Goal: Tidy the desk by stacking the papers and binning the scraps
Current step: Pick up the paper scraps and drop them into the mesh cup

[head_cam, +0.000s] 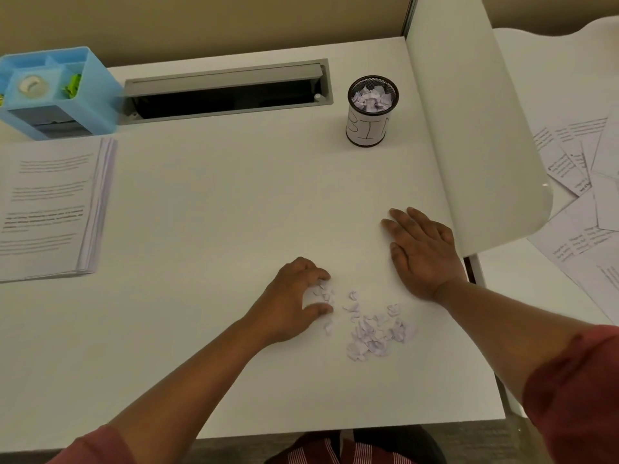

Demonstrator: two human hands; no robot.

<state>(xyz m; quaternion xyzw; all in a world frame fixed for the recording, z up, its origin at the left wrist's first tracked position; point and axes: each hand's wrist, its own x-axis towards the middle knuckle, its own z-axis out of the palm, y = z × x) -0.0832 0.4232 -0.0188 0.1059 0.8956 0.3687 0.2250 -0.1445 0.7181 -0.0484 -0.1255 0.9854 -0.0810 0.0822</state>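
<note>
Crumpled paper scraps [371, 333] by L hand [294, 303]

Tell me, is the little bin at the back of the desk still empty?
No: the bin is already filled to its rim with crumpled paper scraps, while more scraps lie on the desk near the hands.

- The left hand [294, 296] and right hand [422, 252] were bare, with no rings, watch or gloves showing.
- Both forearms were uncovered.
- Dull red sleeves [576, 390] were pushed up towards the elbows, plain in weave, with soft creases.
- At the lower edge showed a red garment [321, 453] with thin white stripes.
</note>
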